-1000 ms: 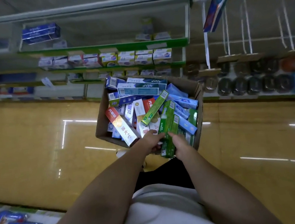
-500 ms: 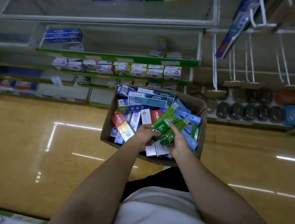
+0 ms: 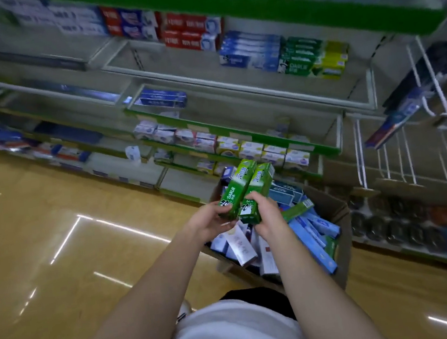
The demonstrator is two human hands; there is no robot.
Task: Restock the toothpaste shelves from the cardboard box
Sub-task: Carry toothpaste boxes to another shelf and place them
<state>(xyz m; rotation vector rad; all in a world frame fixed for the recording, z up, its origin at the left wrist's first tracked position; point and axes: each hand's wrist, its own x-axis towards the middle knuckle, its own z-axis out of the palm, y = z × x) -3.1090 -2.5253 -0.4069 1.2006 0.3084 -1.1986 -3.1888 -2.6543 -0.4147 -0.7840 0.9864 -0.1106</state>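
Two green Darlie toothpaste boxes are raised side by side above the cardboard box point(image 3: 337, 211) on the floor. My left hand point(image 3: 209, 221) grips the left green box point(image 3: 236, 189) at its near end. My right hand point(image 3: 267, 217) grips the right green box point(image 3: 256, 193) the same way. The cardboard box holds several more toothpaste boxes point(image 3: 309, 232), blue, white and green. On the toothpaste shelf point(image 3: 234, 86) ahead, a stack of matching green Darlie boxes point(image 3: 300, 58) stands between blue and yellow stacks.
Lower shelves point(image 3: 240, 136) with green edges carry small white boxes. A wire rack point(image 3: 422, 128) with hanging items stands to the right, dark round items below it. The glossy tan floor point(image 3: 57, 246) stretches to the left. An upper green-edged shelf point(image 3: 253, 10) juts out overhead.
Both hands have lifted the two green boxes up out of the cardboard box. My view has tilted upward, bringing the higher toothpaste shelves into sight.
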